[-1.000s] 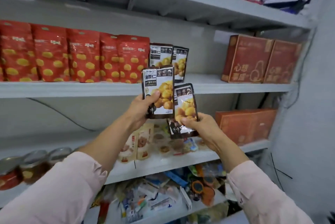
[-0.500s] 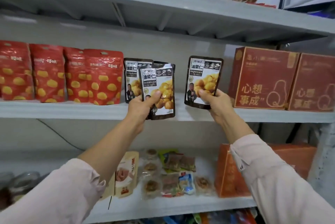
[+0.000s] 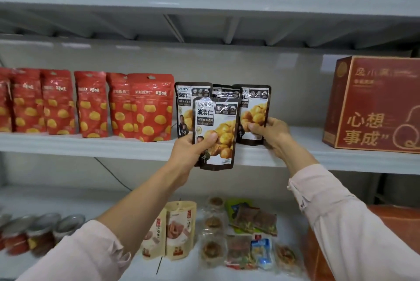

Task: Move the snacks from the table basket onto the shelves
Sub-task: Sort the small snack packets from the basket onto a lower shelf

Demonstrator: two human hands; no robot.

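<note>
My left hand (image 3: 189, 152) grips a dark brown chestnut pouch (image 3: 217, 126) by its lower left corner, upright, just in front of the middle shelf (image 3: 91, 145). My right hand (image 3: 269, 131) pinches a second chestnut pouch (image 3: 255, 108) by its lower edge, with its bottom on the shelf. Two more pouches of the same kind stand behind: one at the left (image 3: 185, 108), one mostly hidden in the middle (image 3: 225, 93). The table basket is out of sight.
Several red chestnut bags (image 3: 150, 108) line the shelf to the left. A red gift box (image 3: 372, 105) stands at the right, with bare shelf between. The lower shelf holds small snack packs (image 3: 247, 242), tan pouches (image 3: 179, 230) and cans (image 3: 43, 233).
My right hand has carried its pouch left and down onto the shelf beside the standing pouches. My left hand has shifted its pouch slightly right, and the camera has moved closer.
</note>
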